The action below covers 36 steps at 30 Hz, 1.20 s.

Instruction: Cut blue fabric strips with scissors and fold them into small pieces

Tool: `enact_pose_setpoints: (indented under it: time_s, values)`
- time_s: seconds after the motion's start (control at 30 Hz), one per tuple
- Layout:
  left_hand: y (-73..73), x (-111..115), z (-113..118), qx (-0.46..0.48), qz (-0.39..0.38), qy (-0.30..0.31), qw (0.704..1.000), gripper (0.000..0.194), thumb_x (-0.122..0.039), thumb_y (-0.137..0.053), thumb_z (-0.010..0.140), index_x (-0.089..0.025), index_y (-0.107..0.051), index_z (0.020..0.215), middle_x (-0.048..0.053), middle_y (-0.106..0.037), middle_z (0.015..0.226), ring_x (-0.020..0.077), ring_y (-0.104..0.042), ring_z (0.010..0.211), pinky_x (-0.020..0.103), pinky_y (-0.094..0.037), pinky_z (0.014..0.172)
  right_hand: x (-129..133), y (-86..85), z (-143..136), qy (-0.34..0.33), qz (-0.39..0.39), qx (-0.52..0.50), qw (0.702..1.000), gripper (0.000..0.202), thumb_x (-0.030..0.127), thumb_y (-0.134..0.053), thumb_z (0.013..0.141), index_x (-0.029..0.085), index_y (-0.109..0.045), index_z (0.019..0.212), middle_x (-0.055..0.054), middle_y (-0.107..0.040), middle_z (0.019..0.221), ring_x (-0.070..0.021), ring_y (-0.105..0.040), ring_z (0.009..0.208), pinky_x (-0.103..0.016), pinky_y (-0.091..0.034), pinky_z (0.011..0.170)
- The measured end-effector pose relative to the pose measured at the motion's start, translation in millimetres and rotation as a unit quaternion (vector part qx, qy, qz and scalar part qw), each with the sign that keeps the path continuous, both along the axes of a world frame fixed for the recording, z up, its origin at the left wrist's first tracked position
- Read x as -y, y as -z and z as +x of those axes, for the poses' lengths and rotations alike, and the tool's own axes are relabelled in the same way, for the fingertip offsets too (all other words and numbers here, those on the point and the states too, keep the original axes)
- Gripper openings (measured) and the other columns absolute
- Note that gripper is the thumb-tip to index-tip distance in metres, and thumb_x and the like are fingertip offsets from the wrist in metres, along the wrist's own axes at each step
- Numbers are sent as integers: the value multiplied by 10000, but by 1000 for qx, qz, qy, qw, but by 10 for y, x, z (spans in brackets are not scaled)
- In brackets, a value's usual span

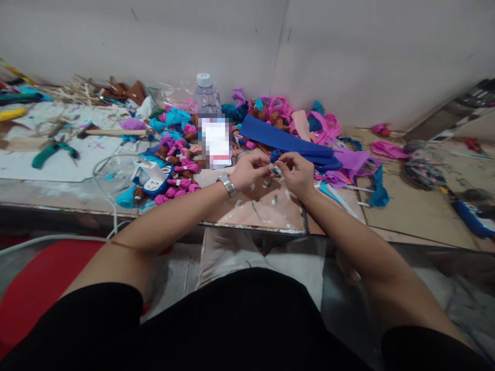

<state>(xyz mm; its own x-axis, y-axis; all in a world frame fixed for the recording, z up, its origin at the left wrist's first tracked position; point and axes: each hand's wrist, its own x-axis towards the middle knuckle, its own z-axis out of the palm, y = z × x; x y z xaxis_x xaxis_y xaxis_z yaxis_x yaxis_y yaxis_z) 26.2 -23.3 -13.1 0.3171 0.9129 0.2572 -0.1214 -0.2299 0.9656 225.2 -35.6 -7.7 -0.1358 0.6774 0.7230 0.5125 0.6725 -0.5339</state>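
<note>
A small dark blue rolled piece (275, 155) is pinched between my two hands above the middle of the table. My left hand (249, 171), with a metal watch at the wrist, has its fingertips closed at the lower left of the piece. From the right, my right hand (296, 172) grips it with thumb and fingers. Just behind my hands lies a long folded strip of blue material (284, 139). Pink and purple material (353, 164) spreads to the right of my right hand.
A phone (217, 141) and a bottle (208, 97) stand behind my left hand. Pink bundles (181, 183) and a blue-white power strip (158, 181) with a cable lie left. Green pliers (54, 153) and a hammer (112, 132) are farther left; a glue bottle (469, 214) is right.
</note>
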Motion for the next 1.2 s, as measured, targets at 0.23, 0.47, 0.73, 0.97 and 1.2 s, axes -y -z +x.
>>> enact_pose_setpoints:
  time_s: [0.23, 0.47, 0.73, 0.97, 1.2]
  values:
    - [41, -29, -4, -18, 19, 5, 1000, 540, -594, -919, 711, -145, -691, 907, 51, -755, 794, 155, -727, 686, 304, -622, 691, 15, -15, -5, 4, 7, 6, 1000, 362, 565, -646, 1007, 221, -716, 918, -18, -708, 805, -160, -582, 638, -321, -468, 640]
    - [30, -22, -4, -20, 17, 11, 1000, 519, -593, -896, 741, -148, -674, 890, 51, -747, 777, 164, -727, 693, 321, -629, 703, 12, -19, -11, -8, 10, 16, 1000, 328, 538, -668, 1002, 228, -722, 910, -23, -714, 821, -171, -594, 665, -336, -477, 668]
    - [9, -1, 8, 3, -3, 4, 1000, 595, -640, -925, 669, -150, -670, 891, 45, -762, 770, 161, -740, 694, 293, -616, 681, 11, -39, -9, -18, 17, 11, 1000, 318, 525, -659, 1011, 229, -714, 912, -36, -704, 847, -180, -594, 686, -357, -486, 690]
    - [29, -7, 23, 23, -34, -2, 999, 601, -613, -945, 655, -154, -649, 904, 37, -757, 781, 169, -752, 714, 307, -633, 702, 8, -41, -12, -35, 37, -4, 999, 253, 475, -661, 1014, 237, -712, 945, -47, -716, 904, -198, -625, 764, -377, -526, 748]
    - [15, -19, 24, 39, -48, -4, 998, 565, -544, -970, 651, -149, -656, 905, 24, -747, 785, 161, -756, 733, 299, -638, 726, -15, -48, 7, -43, 47, 5, 998, 225, 450, -690, 1003, 234, -750, 1022, -53, -759, 948, -190, -658, 755, -361, -540, 752]
